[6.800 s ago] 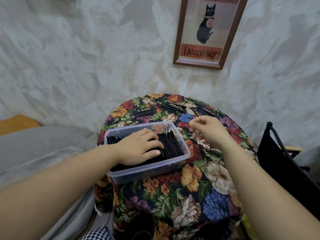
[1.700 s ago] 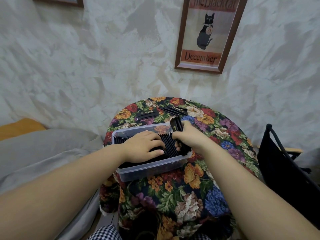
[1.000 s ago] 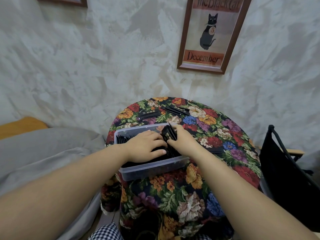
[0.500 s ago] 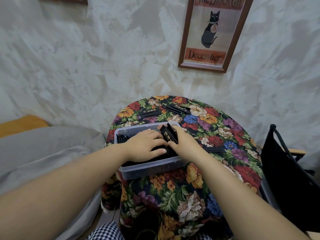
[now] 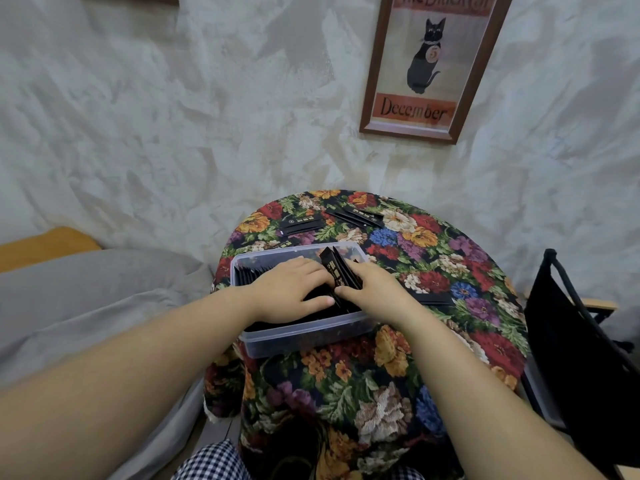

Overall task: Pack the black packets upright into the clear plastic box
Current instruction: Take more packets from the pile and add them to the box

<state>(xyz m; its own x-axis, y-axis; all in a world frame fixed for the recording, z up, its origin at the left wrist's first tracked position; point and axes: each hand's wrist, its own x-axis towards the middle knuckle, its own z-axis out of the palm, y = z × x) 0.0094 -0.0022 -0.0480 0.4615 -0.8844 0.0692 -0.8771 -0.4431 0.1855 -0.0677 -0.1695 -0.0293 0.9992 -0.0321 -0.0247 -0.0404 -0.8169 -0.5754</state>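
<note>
Box (image 5: 304,332) mid-frame on table (image 5: 450,265), L hand (image 5: 289,294) flat, fingers (image 5: 308,270) straight on packed row (image 5: 249,273), R hand (image 5: 375,292) gripping upright packets (image 5: 337,271) at box's right end

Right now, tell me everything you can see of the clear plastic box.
The clear plastic box is a lidless, translucent, round-cornered rectangular tub. It sits on the left side of the floral tablecloth. A row of black packets stands on edge inside it. The left hand rests flat on them; the right hand pinches a few raised packets at its right end, poking above the rim.
</note>
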